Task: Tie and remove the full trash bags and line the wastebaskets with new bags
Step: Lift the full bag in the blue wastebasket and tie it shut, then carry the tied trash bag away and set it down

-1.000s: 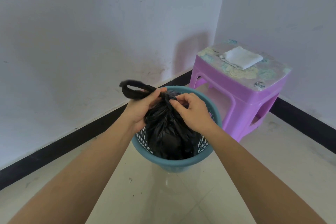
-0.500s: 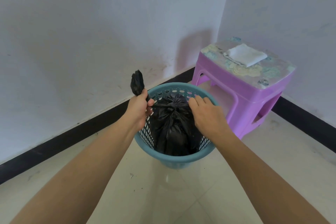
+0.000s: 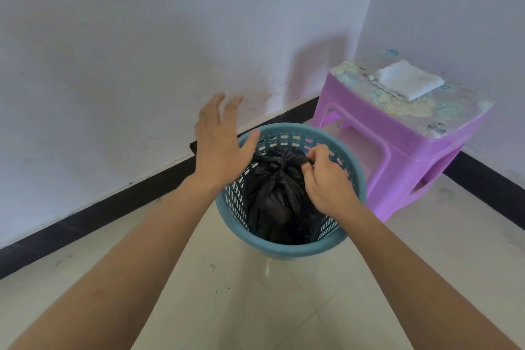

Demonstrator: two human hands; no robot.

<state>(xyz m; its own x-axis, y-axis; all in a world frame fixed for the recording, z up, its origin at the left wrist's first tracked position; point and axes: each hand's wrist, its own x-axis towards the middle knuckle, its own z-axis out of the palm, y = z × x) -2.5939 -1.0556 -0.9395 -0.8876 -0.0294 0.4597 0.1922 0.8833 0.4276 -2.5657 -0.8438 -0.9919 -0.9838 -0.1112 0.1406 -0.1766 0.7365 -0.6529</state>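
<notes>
A teal perforated wastebasket (image 3: 287, 250) stands on the tiled floor with a full black trash bag (image 3: 272, 202) inside, its neck gathered into a knot at the top. My right hand (image 3: 326, 179) pinches one tail of the bag beside the knot. My left hand (image 3: 220, 145) hovers over the basket's left rim with its fingers spread and holds nothing. A bit of the bag's other tail (image 3: 193, 148) pokes out behind my left hand.
A purple plastic stool (image 3: 397, 156) stands right of the basket in the corner, with a folded white cloth (image 3: 409, 82) on its flowered top. White walls with a black baseboard (image 3: 85, 221) run close behind. Pale floor tiles (image 3: 255, 307) spread toward me.
My left hand has let go of the bag's tail and opened, lifting above the rim. My right hand has shifted from lying on the bag to pinching the tail by the knot.
</notes>
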